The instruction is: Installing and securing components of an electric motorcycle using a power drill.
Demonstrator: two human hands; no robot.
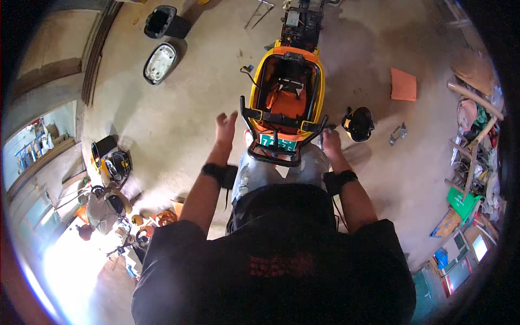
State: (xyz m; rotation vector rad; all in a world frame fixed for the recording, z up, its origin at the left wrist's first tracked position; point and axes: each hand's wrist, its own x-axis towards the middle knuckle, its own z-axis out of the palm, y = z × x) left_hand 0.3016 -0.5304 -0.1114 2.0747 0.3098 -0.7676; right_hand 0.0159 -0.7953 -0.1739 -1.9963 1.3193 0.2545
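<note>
In front of me stands a scooter with a yellow and orange rear body (320, 81), its seat off and the orange-red inner compartment (290, 105) uncovered. A black tubular rear rack (273, 117) spans its back end, above a green number plate (277, 142). My left hand (225, 131) is raised just left of the rack, fingers apart and holding nothing. Beside the rack's right end, my right hand (331, 143) is closed; a small dark thing shows at its fingers, too small to name.
On the floor to the right lie a black and yellow rounded part (358, 124), an orange panel (404, 84) and a small metal part (398, 134). A seat turned underside up (160, 64) and a black bin-like part (165, 23) lie far left. Clutter lines the right wall.
</note>
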